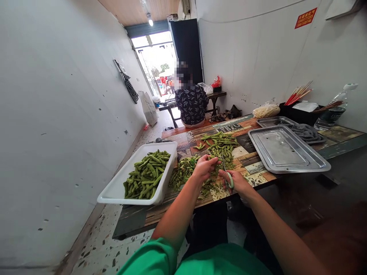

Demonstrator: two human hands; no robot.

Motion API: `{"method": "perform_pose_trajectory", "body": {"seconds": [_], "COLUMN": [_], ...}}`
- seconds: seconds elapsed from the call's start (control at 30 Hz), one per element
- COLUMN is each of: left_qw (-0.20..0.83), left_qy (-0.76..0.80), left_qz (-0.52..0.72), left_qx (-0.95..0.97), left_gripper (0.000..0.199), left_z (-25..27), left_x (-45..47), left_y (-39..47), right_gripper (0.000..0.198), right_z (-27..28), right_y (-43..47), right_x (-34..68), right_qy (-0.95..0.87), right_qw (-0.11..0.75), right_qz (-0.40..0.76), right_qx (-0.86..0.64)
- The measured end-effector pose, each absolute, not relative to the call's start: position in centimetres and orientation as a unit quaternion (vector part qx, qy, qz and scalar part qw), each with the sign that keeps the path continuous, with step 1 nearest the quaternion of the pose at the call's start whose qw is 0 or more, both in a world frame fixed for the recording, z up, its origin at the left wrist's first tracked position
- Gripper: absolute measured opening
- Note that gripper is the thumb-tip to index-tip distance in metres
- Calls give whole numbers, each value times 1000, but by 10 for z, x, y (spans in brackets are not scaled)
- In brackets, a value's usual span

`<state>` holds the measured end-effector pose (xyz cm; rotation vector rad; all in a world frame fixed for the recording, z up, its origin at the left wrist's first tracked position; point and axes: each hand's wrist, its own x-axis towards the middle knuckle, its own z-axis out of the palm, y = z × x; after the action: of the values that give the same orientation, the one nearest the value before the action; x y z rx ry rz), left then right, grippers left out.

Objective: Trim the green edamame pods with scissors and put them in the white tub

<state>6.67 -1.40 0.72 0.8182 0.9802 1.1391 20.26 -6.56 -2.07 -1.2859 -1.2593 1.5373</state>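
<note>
Between the thumb and fingers of my left hand [205, 167] is a green soybean pod [214, 157]. My right hand [235, 181] grips a pair of scissors [230, 180] with pale green handles, their blades pointing up toward the pod. Beyond both hands lies a heap of whole pods [222, 143] on the patterned table [183, 143]. Small trimmed bits and scraps [183, 172] are scattered around and under my left hand. To the left, a white plastic tub [107, 196] holds many green pods [149, 173].
Metal trays [286, 149] lie on the right of the table, one with a grey cloth [304, 131]. Behind them stand a black box with skewers [298, 110] and a plastic bottle [332, 112]. A person [190, 101] sits beyond the table, back turned. A white wall [57, 114] rises at left.
</note>
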Motion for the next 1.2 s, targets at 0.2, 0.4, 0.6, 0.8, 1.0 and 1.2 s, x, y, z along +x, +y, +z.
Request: {"method": "perform_pose_trajectory", "body": {"seconds": [0.2, 0.4, 0.6, 0.8, 1.0, 1.2], "left_qw": [631, 503, -22, -101, 110, 161], "left_qy": [432, 480, 691, 780, 631, 650], "left_qz": [532, 575, 527, 262, 223, 139], "left_qx": [364, 431, 494, 559, 735, 729], "left_gripper": [38, 29, 23, 40, 24, 11], "left_z": [5, 28, 84, 90, 29, 3], "left_x": [68, 43, -48, -60, 32, 60], "left_y": [-27, -43, -61, -65, 16, 67], "right_gripper": [41, 43, 42, 37, 40, 41], "right_z": [-19, -21, -20, -20, -31, -33], "right_y": [-66, -66, -60, -59, -65, -71], "right_x": [201, 193, 203, 211, 212, 213], "right_qy": [-515, -506, -442, -419, -459, -484], "right_qw": [388, 388, 390, 398, 394, 387], "right_qz": [589, 581, 638, 647, 636, 620], "right_qx": [-487, -505, -495, -496, -480, -480]}}
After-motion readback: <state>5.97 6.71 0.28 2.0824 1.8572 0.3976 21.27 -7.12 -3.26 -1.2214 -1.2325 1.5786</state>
